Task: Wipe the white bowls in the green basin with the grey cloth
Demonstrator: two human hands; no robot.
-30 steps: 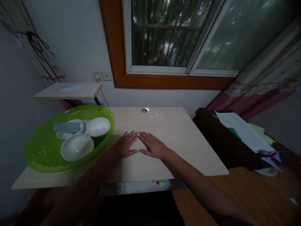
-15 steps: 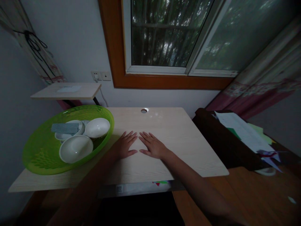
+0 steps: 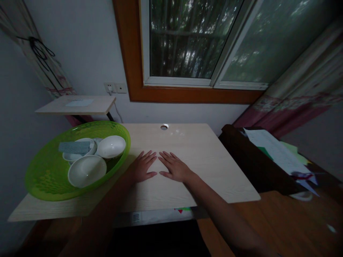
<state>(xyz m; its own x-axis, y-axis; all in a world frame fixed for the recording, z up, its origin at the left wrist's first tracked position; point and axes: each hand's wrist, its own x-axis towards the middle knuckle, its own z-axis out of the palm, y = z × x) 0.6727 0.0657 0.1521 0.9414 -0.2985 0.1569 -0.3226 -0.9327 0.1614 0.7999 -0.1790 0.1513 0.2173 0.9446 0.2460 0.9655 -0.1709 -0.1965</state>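
My left hand (image 3: 144,167) lies palm down on the pale wooden desk (image 3: 214,171), fingers stretched and thumb out. Beside it, my right hand (image 3: 174,167) rests flat in the same way, with a small gap between the two. Neither holds anything. Left of my left hand stands a large green plastic basin (image 3: 45,178). Inside it are a white bowl (image 3: 87,171) at the front, another white bowl (image 3: 111,146) at the right, and a third white bowl (image 3: 92,147) behind, with a folded grey-blue cloth (image 3: 74,147) lying across it.
A small raised shelf (image 3: 102,105) with a paper label stands behind the basin. A round cable hole (image 3: 164,127) is near the desk's back edge. To the right, a dark brown cabinet (image 3: 241,157) carries papers (image 3: 276,150). The window (image 3: 184,46) is behind the desk.
Both hands stay flat in the same place on the desk. Only the camera view has shifted very slightly.
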